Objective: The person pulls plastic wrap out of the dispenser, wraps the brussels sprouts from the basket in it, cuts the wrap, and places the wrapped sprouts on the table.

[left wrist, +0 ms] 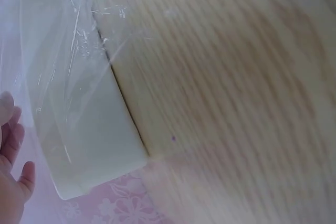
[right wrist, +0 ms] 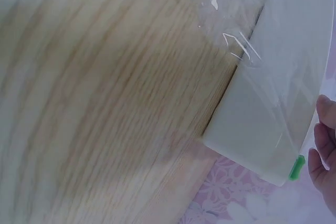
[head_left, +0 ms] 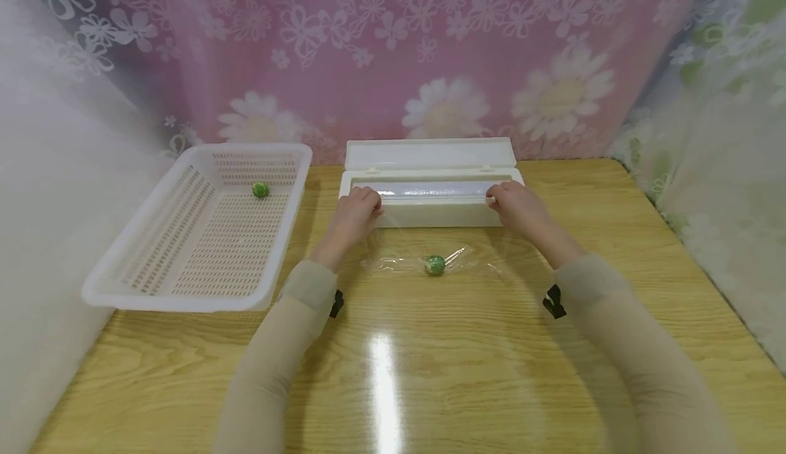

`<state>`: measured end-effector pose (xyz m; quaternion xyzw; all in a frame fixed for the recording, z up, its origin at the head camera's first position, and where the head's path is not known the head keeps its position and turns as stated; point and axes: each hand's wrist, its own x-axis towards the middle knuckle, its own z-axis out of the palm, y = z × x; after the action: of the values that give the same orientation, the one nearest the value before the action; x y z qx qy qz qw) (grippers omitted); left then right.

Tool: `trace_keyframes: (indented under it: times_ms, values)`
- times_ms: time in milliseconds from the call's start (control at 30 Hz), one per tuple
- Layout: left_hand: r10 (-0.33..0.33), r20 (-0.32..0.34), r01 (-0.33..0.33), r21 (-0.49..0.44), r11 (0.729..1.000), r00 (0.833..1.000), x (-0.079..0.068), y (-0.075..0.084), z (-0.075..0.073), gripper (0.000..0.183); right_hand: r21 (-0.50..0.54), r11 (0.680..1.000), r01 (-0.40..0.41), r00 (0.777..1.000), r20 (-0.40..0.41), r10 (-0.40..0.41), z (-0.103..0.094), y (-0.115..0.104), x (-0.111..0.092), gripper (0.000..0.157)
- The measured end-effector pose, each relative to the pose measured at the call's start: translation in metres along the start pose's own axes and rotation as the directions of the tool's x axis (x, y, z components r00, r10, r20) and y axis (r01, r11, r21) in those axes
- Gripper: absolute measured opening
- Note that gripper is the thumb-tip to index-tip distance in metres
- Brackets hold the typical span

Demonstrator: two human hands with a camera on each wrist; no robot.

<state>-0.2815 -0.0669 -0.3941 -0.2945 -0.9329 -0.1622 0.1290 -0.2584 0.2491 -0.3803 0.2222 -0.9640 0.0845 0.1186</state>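
A white cling film dispenser (head_left: 439, 216) stands with its lid up, a roll of clear film (head_left: 424, 189) inside. My left hand (head_left: 356, 214) is at its left end, fingers curled, pinching the film; the left wrist view shows that hand (left wrist: 13, 166) beyond the box edge. At the right end my right hand (head_left: 518, 208) pinches the film with thumb and fingers; part of it (right wrist: 326, 145) shows in the right wrist view. Clear film (head_left: 399, 263) hangs over the front onto the table. A small round green vegetable (head_left: 434, 265) lies where the loose film gathers.
On the left stands a white slotted plastic basket (head_left: 285, 235) with another small green vegetable (head_left: 260, 189) inside. A green slider (right wrist: 296, 168) sits at one end of the dispenser. Behind the wooden table (head_left: 467, 372) hangs a pink flowered curtain (head_left: 368, 51).
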Motion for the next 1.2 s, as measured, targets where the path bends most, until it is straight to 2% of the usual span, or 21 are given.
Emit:
trace_keyframes:
  times_ms: [100, 200, 300, 467, 633, 733, 800, 933, 1000, 1200]
  values:
    - [0.025, -0.001, -0.025, -0.024, 0.999, 1.0, -0.003, 0.001, -0.001, 0.008, -0.036, 0.996, 0.079, 0.996, -0.048, -0.081, -0.001, -0.001, -0.006, 0.01]
    - [0.044, -0.018, -0.044, -0.034, 0.998, 0.999, -0.006, 0.001, -0.003, 0.009, -0.053, 0.984, 0.17, 0.98, -0.099, -0.175, -0.004, -0.005, -0.012, 0.005]
    - [0.091, -0.03, -0.092, -0.042, 0.995, 0.995, -0.013, 0.0, -0.006, 0.008, -0.048, 0.971, 0.232, 0.963, -0.128, -0.237, -0.006, -0.01, -0.019, 0.002]
    - [0.2, -0.022, -0.201, -0.062, 0.978, 0.98, -0.025, 0.006, -0.015, 0.009, -0.003, 0.947, 0.321, 0.938, -0.135, -0.318, -0.009, -0.014, -0.032, 0.008]
    - [0.272, 0.018, -0.27, -0.065, 0.961, 0.962, -0.039, 0.015, -0.024, 0.013, 0.039, 0.903, 0.427, 0.898, -0.136, -0.419, -0.009, -0.018, -0.045, 0.014]
    - [0.288, 0.075, -0.283, -0.077, 0.956, 0.955, -0.048, 0.019, -0.028, 0.015, 0.046, 0.893, 0.447, 0.892, -0.097, -0.441, -0.011, -0.023, -0.053, 0.017]
    - [0.303, 0.122, -0.294, -0.089, 0.952, 0.945, -0.053, 0.021, -0.03, 0.016, 0.049, 0.895, 0.444, 0.896, -0.051, -0.442, -0.013, -0.027, -0.058, 0.017]
    - [0.358, 0.214, -0.338, -0.126, 0.933, 0.909, -0.06, 0.024, -0.028, 0.018, 0.076, 0.895, 0.439, 0.896, 0.036, -0.443, -0.016, -0.032, -0.067, 0.015]
    - [0.364, 0.268, -0.337, -0.141, 0.931, 0.892, -0.062, 0.024, -0.025, 0.02, 0.1, 0.896, 0.433, 0.894, 0.076, -0.441, -0.015, -0.033, -0.071, 0.015]
    - [0.31, 0.451, -0.264, -0.164, 0.95, 0.837, -0.068, 0.022, -0.014, 0.022, 0.147, 0.911, 0.386, 0.886, 0.217, -0.41, -0.006, -0.037, -0.077, 0.017]
